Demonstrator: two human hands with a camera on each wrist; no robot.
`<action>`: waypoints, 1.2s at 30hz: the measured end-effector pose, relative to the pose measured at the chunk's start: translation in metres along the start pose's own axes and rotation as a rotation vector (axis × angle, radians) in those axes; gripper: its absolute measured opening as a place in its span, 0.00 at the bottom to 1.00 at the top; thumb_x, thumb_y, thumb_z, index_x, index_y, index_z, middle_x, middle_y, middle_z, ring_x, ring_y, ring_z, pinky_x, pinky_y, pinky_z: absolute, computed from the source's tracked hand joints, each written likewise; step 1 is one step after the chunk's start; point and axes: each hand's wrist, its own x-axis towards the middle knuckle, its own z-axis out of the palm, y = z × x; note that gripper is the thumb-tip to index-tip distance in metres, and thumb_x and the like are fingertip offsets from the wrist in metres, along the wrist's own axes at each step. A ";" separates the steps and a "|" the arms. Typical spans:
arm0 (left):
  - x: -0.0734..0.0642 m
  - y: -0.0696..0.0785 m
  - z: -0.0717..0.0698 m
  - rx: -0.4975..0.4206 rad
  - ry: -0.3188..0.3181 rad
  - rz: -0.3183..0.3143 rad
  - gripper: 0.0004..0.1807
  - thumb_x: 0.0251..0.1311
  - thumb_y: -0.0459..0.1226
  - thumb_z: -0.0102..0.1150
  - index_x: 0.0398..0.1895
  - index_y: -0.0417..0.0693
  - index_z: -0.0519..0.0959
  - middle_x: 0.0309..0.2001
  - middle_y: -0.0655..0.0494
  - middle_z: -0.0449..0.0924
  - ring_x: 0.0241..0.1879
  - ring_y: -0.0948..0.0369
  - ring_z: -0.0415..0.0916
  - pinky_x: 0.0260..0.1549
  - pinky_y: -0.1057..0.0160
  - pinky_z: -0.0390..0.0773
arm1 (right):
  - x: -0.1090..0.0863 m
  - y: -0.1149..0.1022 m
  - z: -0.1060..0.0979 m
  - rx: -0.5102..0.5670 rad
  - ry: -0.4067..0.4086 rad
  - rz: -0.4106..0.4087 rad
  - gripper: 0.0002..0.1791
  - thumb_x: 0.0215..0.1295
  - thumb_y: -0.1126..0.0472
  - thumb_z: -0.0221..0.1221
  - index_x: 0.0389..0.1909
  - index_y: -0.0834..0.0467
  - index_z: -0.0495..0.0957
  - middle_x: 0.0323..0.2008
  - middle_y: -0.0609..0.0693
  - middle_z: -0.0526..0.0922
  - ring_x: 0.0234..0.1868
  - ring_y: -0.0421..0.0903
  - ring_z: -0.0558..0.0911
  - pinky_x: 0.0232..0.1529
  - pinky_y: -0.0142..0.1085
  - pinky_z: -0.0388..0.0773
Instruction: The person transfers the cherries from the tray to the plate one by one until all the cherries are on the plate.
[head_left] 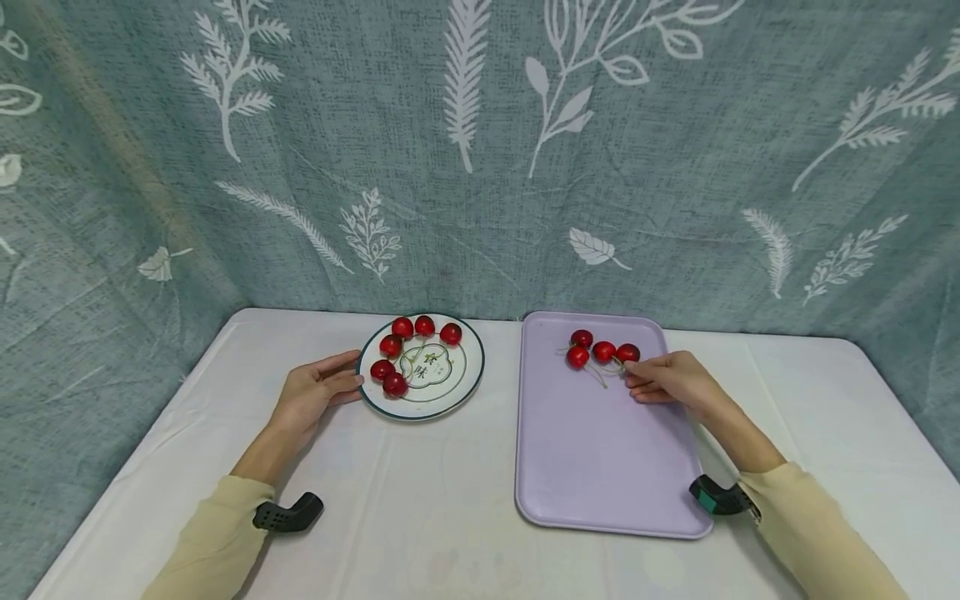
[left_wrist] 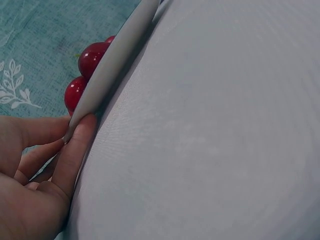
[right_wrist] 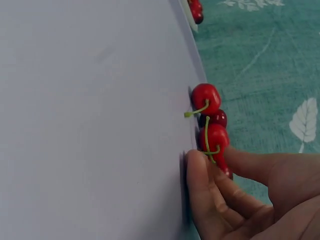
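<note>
On the left, a round white plate [head_left: 467, 387] with a dark rim carries several red cherries [head_left: 394, 384]. My left hand [head_left: 318, 392] pinches its left rim; in the left wrist view, fingers of the left hand [left_wrist: 35, 175] lie on both sides of the plate's edge [left_wrist: 107, 82]. A lilac rectangular tray [head_left: 600, 467] bears a cluster of cherries with green stems near its far end. My right hand [head_left: 667, 379] pinches at the rightmost cherry [head_left: 628, 353] there. Up close, the right hand [right_wrist: 240, 195] has fingertips around the cherry and stems, partly hiding it.
A white cloth [head_left: 420, 492] covers the table. Behind it hangs a green-grey curtain [head_left: 420, 208] with white leaf prints. Dark bands [head_left: 288, 512] sit on both wrists, the right one over the tray's near right corner.
</note>
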 end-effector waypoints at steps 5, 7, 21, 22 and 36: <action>0.000 0.000 0.002 -0.005 0.002 -0.005 0.30 0.66 0.28 0.55 0.71 0.37 0.63 0.66 0.36 0.66 0.41 0.73 0.79 0.45 0.68 0.83 | 0.005 -0.002 0.003 -0.066 0.048 -0.016 0.23 0.68 0.61 0.60 0.52 0.79 0.75 0.28 0.47 0.86 0.26 0.36 0.84 0.32 0.29 0.86; 0.000 0.000 0.002 -0.006 0.002 -0.005 0.30 0.66 0.28 0.55 0.71 0.37 0.63 0.66 0.36 0.66 0.41 0.73 0.79 0.45 0.68 0.83 | 0.006 -0.003 0.004 -0.082 0.058 -0.027 0.22 0.68 0.62 0.60 0.51 0.78 0.76 0.28 0.48 0.86 0.26 0.36 0.84 0.32 0.29 0.86; -0.001 0.000 0.002 -0.017 -0.012 0.013 0.30 0.66 0.28 0.55 0.71 0.36 0.63 0.66 0.35 0.66 0.41 0.73 0.79 0.45 0.68 0.83 | 0.005 -0.006 0.003 -0.087 0.070 -0.050 0.19 0.68 0.66 0.59 0.49 0.81 0.75 0.29 0.51 0.87 0.25 0.37 0.85 0.33 0.31 0.86; -0.001 -0.001 0.002 -0.019 -0.016 0.018 0.30 0.66 0.28 0.55 0.71 0.35 0.63 0.66 0.34 0.66 0.41 0.73 0.79 0.46 0.68 0.83 | 0.004 -0.007 0.003 -0.095 0.075 -0.055 0.19 0.68 0.67 0.59 0.49 0.81 0.75 0.29 0.52 0.87 0.26 0.37 0.85 0.33 0.31 0.87; -0.001 -0.002 0.000 -0.017 -0.020 0.032 0.30 0.67 0.29 0.55 0.72 0.35 0.62 0.66 0.35 0.65 0.43 0.71 0.79 0.46 0.68 0.83 | -0.007 -0.024 0.005 -0.285 0.156 -0.210 0.17 0.65 0.64 0.63 0.48 0.73 0.81 0.41 0.61 0.86 0.37 0.45 0.87 0.41 0.33 0.86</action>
